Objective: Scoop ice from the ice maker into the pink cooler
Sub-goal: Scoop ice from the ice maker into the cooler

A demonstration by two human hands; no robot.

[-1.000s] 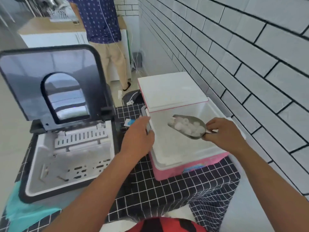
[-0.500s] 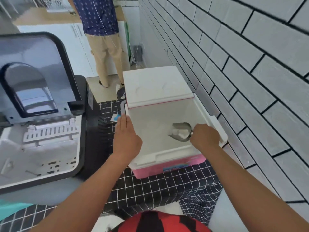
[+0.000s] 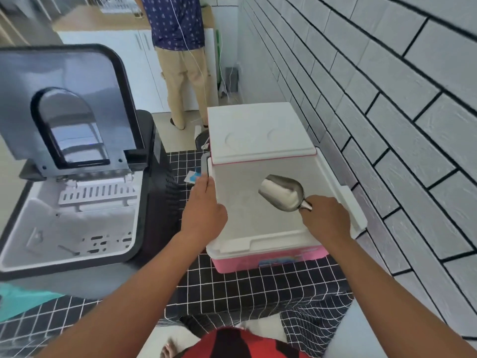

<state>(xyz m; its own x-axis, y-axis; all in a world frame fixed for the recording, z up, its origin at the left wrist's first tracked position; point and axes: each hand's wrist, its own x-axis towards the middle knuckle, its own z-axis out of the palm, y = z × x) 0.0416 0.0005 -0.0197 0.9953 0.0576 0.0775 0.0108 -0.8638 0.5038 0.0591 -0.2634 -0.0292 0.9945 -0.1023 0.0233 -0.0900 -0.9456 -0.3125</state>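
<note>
The pink cooler (image 3: 268, 260) stands open on the checked cloth, its white lid (image 3: 258, 133) tilted back. My right hand (image 3: 326, 219) grips the handle of a metal scoop (image 3: 281, 192) held over the cooler's white inside, its mouth turned down and to the left; no ice shows in it. My left hand (image 3: 204, 210) holds the cooler's left rim, fingers over the edge. The black ice maker (image 3: 77, 197) sits to the left with its lid (image 3: 62, 109) raised and its white basket showing.
A white brick wall (image 3: 387, 125) runs close along the cooler's right side. A person in a blue patterned shirt (image 3: 178, 47) stands at a white cabinet beyond the table. A teal cloth (image 3: 18, 301) lies at the front left.
The scoop was full of ice a second ago above the cooler; it tipped down inside and now shows none. My view shifted slightly; the left hand stayed on the rim.
</note>
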